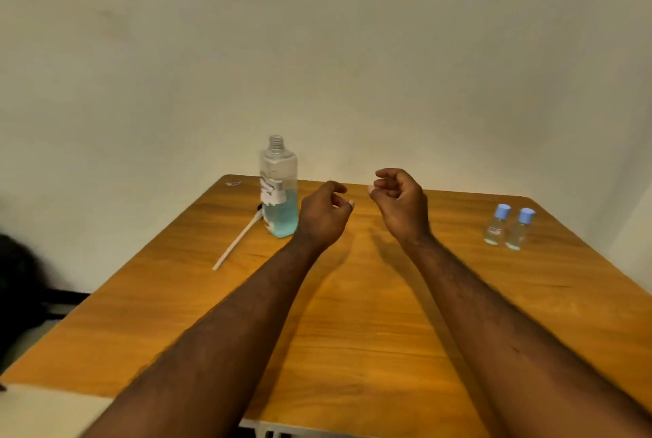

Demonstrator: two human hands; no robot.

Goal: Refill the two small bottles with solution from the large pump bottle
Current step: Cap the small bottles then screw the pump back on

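- The large bottle (279, 190) stands upright toward the far left of the wooden surface (352, 331). Its threaded neck is uncovered, blue liquid fills its lower part, and a torn white label clings to its side.
- The pump (235, 242), with its long white tube, lies flat on the surface just left of the large bottle, head end by the bottle's base.
- The first small bottle (496, 225) and the second small bottle (520, 230) stand upright side by side at the far right, well apart from the large bottle. Both wear blue caps and hold pale liquid.
- The left hand (323, 215) hovers over the surface just right of the large bottle, fingers loosely curled and holding nothing.
- The right hand (400, 204) hangs near it without touching, fingers likewise loosely curled and empty.
- A plain pale wall (317, 49) rises behind the surface.
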